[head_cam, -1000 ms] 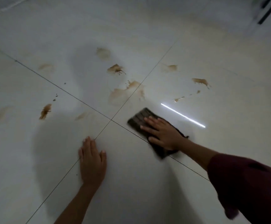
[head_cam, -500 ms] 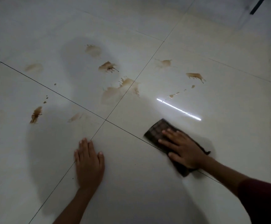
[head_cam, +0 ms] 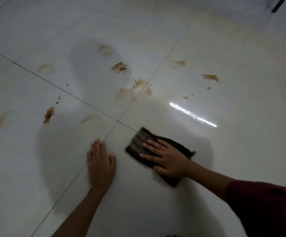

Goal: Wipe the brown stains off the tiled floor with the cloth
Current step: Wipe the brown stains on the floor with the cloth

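The cloth, pressed flat under the right hand with fingers extended, has been swept back toward the flat, empty left hand; the brown stains beyond the cloth remain unwiped.

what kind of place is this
Probably an indoor room in a home or similar building, seen at floor level. Large glossy pale floor tiles with thin grout lines reflect a strip light, and brown stains dot the floor.

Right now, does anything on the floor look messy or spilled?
Yes. Brown stains are splattered across the pale tiled floor, several with drips and streaks. None lie under the dark cloth that the right hand presses down; the left hand rests flat nearby.
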